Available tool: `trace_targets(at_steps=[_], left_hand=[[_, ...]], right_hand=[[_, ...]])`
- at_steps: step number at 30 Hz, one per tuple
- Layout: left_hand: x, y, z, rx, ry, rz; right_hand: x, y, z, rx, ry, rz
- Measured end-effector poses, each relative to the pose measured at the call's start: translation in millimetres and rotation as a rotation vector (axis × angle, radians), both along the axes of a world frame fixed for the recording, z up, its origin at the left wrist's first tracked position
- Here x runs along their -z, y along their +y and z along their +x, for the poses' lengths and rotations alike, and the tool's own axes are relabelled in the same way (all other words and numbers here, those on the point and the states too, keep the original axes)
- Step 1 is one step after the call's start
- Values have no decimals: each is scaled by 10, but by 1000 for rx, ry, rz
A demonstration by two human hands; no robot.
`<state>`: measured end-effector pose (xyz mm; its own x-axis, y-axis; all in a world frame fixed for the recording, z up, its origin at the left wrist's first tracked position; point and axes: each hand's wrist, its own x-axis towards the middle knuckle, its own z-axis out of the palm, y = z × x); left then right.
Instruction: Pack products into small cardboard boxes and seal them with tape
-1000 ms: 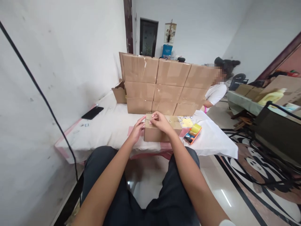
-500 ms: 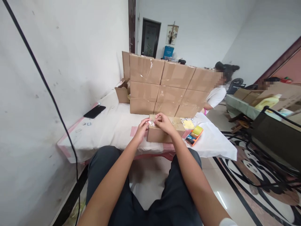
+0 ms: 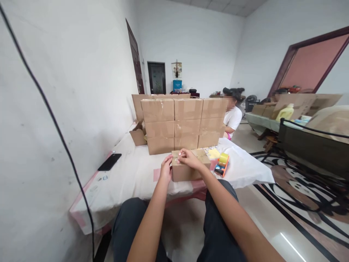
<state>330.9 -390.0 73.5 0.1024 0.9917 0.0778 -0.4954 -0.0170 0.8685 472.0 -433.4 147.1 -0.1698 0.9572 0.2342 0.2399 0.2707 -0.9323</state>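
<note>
A small cardboard box [image 3: 188,172] lies near the front edge of the cloth-covered table. My left hand [image 3: 165,169] is at its left end, fingers pressed along the side and top corner. Over the box's top left part, my right hand [image 3: 188,159] is closed in a pinch on a small shiny bit that looks like clear tape. Right of the box rests an orange tape dispenser [image 3: 222,165] with a yellowish roll. Yellow paper [image 3: 213,153] lies behind it.
Behind the box rises a wall of stacked, taped cartons [image 3: 187,125], with an open carton [image 3: 138,135] at its left. A black phone [image 3: 109,162] lies on the table's left. A black cable [image 3: 58,123] hangs at the left. A person [image 3: 233,116] sits beyond the stack.
The view has tilted up and turned right, so the table appears lower. My left hand stays at the box's end; my right fingers have lifted slightly, still pinched.
</note>
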Motion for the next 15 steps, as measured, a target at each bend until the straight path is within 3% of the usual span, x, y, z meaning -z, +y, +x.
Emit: trace_targets(at_steps=[8,15], left_hand=[[-31,-90,-189,-51,121,183],[38,-131,-96,-129,138,179]], right_hand=[[-57,20,7,-8,22,-5],[-118,43,38,62,-14,3]])
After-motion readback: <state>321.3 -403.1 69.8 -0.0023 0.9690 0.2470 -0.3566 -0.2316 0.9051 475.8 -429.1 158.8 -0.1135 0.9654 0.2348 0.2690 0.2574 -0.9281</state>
